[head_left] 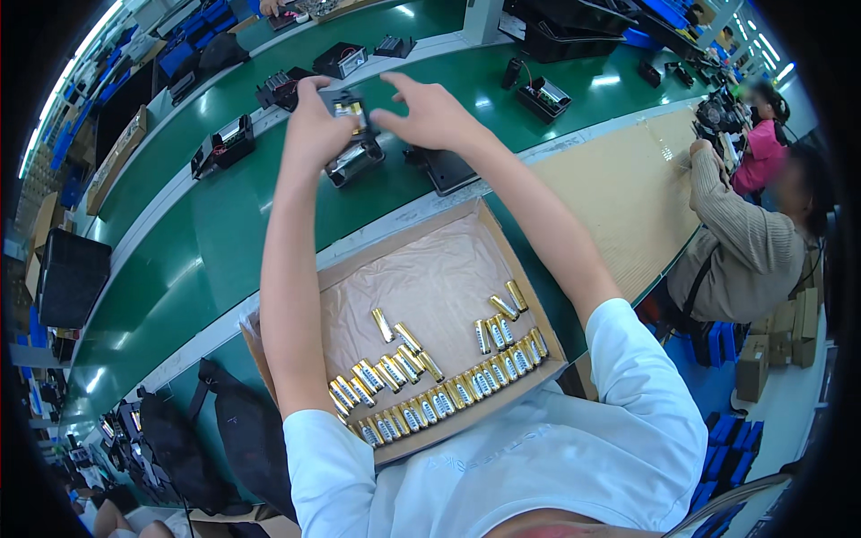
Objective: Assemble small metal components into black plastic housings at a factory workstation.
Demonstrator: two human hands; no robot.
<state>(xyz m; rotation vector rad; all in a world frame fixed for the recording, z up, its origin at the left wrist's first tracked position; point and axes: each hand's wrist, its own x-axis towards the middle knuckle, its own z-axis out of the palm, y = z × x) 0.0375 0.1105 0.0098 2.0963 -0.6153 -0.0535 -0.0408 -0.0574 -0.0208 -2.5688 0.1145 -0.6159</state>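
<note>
My left hand point(318, 125) is closed on the edge of a small black battery holder point(339, 97), slightly blurred, with gold batteries point(352, 115) in it. To its right my right hand point(429, 115) has its thumb and fingers spread, with nothing between them; the thumb points at the holder. Just below the holder, on the green bench, lies a dark case with a clear window point(355, 163). Close to my body is a shallow cardboard tray point(489, 229) lined with brown paper. Gold and silver batteries point(437, 403) lie in it, many in a row along the near side.
Black housings point(235, 142) and an open battery box point(543, 99) stand on the green bench point(224, 224). A dark flat part point(446, 170) lies by my right forearm. Cardboard sheeting point(619, 188) covers the bench at right, where a person in a knitted sweater point(753, 242) sits.
</note>
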